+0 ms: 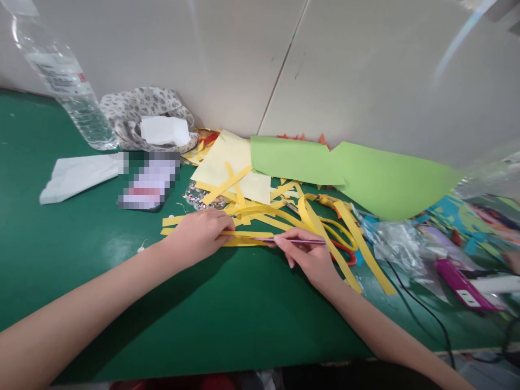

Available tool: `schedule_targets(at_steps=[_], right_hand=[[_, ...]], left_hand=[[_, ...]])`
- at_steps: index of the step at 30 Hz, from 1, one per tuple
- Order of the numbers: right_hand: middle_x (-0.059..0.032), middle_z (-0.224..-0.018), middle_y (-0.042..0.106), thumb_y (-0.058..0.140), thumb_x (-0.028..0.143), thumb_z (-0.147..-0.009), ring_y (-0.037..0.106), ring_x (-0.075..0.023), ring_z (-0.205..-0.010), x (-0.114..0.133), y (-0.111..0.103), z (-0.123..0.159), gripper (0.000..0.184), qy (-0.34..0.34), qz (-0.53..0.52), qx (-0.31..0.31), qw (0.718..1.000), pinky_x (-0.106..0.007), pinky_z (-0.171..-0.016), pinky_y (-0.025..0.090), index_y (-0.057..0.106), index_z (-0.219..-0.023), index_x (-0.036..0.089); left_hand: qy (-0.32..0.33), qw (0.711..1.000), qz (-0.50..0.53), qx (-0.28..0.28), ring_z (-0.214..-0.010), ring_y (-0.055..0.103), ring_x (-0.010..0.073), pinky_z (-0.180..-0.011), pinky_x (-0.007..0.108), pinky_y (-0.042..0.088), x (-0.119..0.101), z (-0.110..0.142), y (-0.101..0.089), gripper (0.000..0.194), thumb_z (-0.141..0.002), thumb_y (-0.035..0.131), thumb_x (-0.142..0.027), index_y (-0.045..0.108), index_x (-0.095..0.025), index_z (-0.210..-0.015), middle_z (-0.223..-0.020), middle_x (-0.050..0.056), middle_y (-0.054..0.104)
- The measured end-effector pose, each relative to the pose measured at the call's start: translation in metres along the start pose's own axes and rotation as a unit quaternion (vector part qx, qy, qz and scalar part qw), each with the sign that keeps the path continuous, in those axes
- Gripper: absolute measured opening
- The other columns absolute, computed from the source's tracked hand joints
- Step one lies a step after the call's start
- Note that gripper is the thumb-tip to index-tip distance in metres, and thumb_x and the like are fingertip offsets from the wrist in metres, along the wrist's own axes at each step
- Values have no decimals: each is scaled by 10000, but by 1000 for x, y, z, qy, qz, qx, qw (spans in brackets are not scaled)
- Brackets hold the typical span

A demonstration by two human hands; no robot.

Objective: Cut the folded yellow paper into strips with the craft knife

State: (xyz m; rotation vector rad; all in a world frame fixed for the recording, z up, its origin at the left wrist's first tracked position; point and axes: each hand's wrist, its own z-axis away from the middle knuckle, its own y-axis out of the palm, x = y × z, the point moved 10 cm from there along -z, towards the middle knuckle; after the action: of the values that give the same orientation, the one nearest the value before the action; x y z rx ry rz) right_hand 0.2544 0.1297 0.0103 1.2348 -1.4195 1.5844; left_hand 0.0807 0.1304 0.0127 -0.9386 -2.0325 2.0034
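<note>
My left hand [201, 234] is closed around the long yellow paper strips [252, 235], pressing them near the green table's surface. A thin purple pointed tool [303, 241] is pinched in the closed fingers of my right hand [309, 254]. Its dark tip points left and lies along the strips between my hands; whether it touches them I cannot tell. More loose yellow strips [351, 238] are heaped just behind and to the right. Among them are the yellow and red loops of scissor-like handles [344, 254], partly covered.
Behind the heap lie cream paper [233, 149] and green paper sheets [390, 173]. To the left are a water bottle [77, 97], a cloth pouch [142, 103], a tissue [81, 173] and a phone [150, 181]. A plastic bag [406, 252], magenta box [463, 284] and cable [418, 309] are right.
</note>
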Motion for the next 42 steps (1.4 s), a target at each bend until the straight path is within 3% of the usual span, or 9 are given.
schedule_targets(at_steps=[12, 16, 21, 27, 29, 31, 35, 39, 42], right_hand=[[3, -573, 650, 699, 327, -782, 473, -100, -418, -3, -20, 5, 134, -42, 17, -21, 999, -255, -434, 390, 712, -731, 204], [23, -482, 580, 706, 327, -769, 444, -101, -399, -5, -34, 4, 157, -51, 11, -53, 997, -257, -429, 353, 700, -682, 196], [5, -573, 658, 721, 320, -753, 411, -85, -376, -14, -52, 3, 155, -62, -23, -94, 993, -258, -415, 340, 671, -664, 203], [47, -491, 573, 694, 319, -790, 473, -109, -397, -10, -66, 4, 107, -96, -72, -167, 979, -273, -465, 419, 667, -754, 223], [20, -646, 677, 642, 377, -841, 522, -106, -428, -9, -68, 5, 165, -90, -86, -198, 972, -279, -503, 466, 659, -921, 234], [-34, -884, 743, 568, 456, -883, 590, -109, -475, -11, -63, 2, 276, -64, -90, -193, 975, -290, -541, 512, 620, -1048, 241], [-74, -1022, 735, 521, 523, -891, 691, -148, -606, -4, -33, -4, 311, -38, -86, -102, 990, -318, -618, 571, 597, -911, 223], [-54, -1038, 705, 652, 459, -823, 705, -161, -732, 11, -1, -2, 303, -42, -100, -14, 994, -312, -655, 578, 461, -787, 226], [-6, -912, 672, 739, 410, -747, 676, -145, -710, 15, 12, -1, 391, -32, -111, -4, 993, -292, -647, 561, 388, -768, 239]], left_hand=[[-46, 998, 34, 21, -867, 636, 206, -671, 294, 492, 8, -1, 1, 146, -889, 534, -268, 661, -201, -866, -922, 29, 686], [-47, 998, 33, 20, -877, 639, 212, -664, 298, 497, 8, 0, 0, 148, -892, 531, -267, 661, -198, -869, -926, 34, 687], [-34, 999, 29, 1, -857, 645, 210, -650, 294, 500, 5, 0, -1, 151, -882, 528, -255, 664, -191, -865, -909, 47, 694], [-26, 995, 90, -17, -769, 655, 186, -598, 266, 497, 8, 2, -5, 155, -865, 492, -244, 626, -184, -816, -828, 40, 683], [-57, 976, 211, -5, -707, 664, 170, -596, 268, 515, 12, 2, -7, 155, -872, 500, -295, 578, -183, -798, -778, 22, 667], [-115, 916, 384, 8, -667, 678, 155, -583, 267, 542, 16, 3, -6, 169, -887, 488, -328, 517, -181, -807, -800, 24, 669], [-182, 807, 562, 6, -830, 713, 190, -645, 293, 581, 8, 5, -1, 169, -913, 453, -227, 483, -155, -1063, -1073, 141, 685], [-115, 813, 569, 38, -1006, 686, 202, -764, 319, 588, -25, 4, 10, 276, -939, 348, -94, 410, -152, -1201, -1278, 205, 585], [-152, 819, 551, 54, -1042, 669, 168, -850, 295, 568, -36, 8, 26, 266, -937, 370, -92, 393, -166, -1191, -1346, 186, 528]])
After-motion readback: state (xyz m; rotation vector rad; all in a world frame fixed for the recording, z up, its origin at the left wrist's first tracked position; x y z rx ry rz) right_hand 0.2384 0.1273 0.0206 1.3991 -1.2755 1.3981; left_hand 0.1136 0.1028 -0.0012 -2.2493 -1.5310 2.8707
